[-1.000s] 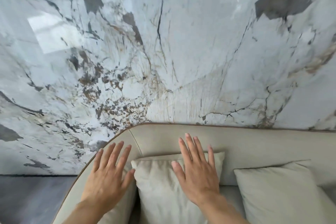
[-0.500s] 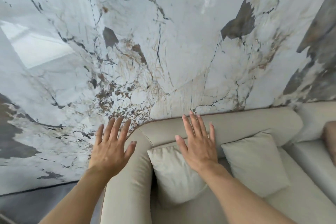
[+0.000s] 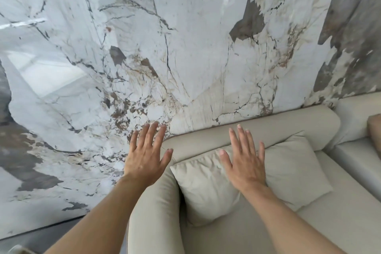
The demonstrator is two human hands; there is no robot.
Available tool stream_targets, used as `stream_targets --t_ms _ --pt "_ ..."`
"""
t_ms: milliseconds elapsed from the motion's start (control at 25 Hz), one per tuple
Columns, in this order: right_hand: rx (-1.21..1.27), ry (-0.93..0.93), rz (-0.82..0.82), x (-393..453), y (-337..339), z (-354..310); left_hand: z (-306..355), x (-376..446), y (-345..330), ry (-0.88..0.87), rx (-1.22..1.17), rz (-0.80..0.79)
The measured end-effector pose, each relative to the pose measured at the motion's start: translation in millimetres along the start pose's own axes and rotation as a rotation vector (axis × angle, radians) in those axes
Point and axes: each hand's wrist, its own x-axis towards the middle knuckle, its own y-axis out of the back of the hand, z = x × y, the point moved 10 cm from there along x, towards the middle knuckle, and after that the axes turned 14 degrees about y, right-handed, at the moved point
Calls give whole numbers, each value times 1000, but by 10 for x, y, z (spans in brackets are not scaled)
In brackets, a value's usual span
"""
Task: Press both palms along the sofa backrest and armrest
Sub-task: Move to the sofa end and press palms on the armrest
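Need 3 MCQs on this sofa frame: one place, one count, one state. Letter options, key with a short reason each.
1. Where does the left hand appear?
A. above the armrest corner
B. on the seat
C. on a cushion

2. How many loose cushions lie in the sofa corner?
A. one
B. two
C. four

3. How are both hands held?
A. fists
B. flat, fingers spread
C. gripping fabric

Answers:
1 A: it overlaps the armrest's upper corner, in front of the marble wall.
2 B: left cushion and right cushion.
3 B: the right hand matches the left, palms down and empty.
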Motion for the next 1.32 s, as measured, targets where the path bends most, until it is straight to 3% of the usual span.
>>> stream_targets --t_ms 280,640,1040,1320 --pt "-52 -143 -9 -2 -66 125 48 294 -292 -104 -29 -49" --pt "-218 -521 -77 -217 -290 -224 51 831 -906 -481 -155 -138" --pt "-357 -837 53 -1188 391 -865 490 286 -442 -817 -315 -158" --pt "-328 -949 91 -1813 440 -1658 -96 -151 -79 -925 -236 -109"
